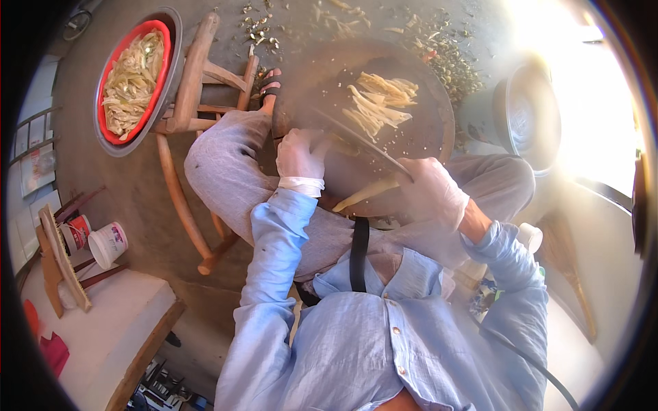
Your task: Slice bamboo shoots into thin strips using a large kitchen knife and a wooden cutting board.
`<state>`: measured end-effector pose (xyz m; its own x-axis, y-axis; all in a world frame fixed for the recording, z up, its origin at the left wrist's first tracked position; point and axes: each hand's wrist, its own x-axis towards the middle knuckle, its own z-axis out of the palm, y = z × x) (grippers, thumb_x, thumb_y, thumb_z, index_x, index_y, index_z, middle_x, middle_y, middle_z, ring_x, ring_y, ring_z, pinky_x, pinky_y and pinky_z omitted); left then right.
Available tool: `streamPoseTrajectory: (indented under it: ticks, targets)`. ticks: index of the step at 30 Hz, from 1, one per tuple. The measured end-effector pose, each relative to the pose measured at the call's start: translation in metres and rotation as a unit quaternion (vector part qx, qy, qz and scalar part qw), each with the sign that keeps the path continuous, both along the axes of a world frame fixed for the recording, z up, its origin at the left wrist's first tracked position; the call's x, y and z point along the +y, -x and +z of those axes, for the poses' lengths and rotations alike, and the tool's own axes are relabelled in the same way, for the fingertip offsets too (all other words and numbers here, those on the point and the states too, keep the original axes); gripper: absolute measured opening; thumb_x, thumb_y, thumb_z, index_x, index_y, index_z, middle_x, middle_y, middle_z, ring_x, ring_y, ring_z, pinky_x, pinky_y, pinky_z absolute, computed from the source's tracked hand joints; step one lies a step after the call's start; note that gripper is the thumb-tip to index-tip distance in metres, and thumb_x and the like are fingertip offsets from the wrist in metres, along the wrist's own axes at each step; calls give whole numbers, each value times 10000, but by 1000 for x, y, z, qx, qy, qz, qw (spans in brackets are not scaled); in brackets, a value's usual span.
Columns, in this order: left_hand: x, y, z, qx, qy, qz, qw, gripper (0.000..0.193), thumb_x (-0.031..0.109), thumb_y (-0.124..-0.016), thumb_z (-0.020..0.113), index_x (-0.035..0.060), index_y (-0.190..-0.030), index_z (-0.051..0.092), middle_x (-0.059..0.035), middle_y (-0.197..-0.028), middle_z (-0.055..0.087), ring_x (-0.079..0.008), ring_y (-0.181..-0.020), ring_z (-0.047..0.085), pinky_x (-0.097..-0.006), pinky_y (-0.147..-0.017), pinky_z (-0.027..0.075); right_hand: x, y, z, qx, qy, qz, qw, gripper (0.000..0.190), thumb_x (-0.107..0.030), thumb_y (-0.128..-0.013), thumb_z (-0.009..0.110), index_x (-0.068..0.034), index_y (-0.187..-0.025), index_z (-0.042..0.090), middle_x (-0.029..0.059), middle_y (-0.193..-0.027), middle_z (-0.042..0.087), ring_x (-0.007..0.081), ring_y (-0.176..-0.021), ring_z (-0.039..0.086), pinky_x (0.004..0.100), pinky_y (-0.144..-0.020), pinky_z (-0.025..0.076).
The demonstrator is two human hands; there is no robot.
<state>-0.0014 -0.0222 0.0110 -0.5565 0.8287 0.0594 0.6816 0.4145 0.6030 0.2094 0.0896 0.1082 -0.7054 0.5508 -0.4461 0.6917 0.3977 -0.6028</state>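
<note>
My right hand (432,190), in a thin pale glove, grips the handle end of a knife (365,139) whose blade slants up and left over a round chopping board (432,118). My left hand (302,156), gloved too, is at the board's left edge with its fingers bent, beside a pale vegetable piece (342,145) near the blade. Whether its fingertips hold that piece cannot be told through the haze. Sliced pale yellow strips (380,103) lie in a heap on the board. A long pale piece (366,194) lies on the near side, below the knife.
Left of the board stands a wooden chair (187,87), and beyond it a red basin (165,67) of pale strips inside a metal basin. A bucket (506,113) is at the right. Scraps (452,61) litter the floor beyond the board. A broom (570,262) leans at the right.
</note>
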Motion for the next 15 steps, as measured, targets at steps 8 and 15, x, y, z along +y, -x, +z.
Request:
streamPoseTrajectory:
  ticks: [8,15]
  targets:
    - [-5,-5,-9,26,-81,6,996,204,143,-670,807,88,-835,701,-78,-797,649,-289,-781,613,-393,-723,484,7,38,-15,18,15,-1,1000,196,-178,-876,576,-8,-826,662,217,-718,634,408,-712,628,458,-688,513]
    - [1,3,14,151,-119,-82,978,264,115,-678,784,186,-929,751,39,-835,680,-203,-880,563,-358,-857,436,15,6,-8,53,5,-85,995,216,-203,-880,591,-7,-824,660,225,-699,619,419,-688,614,460,-663,500]
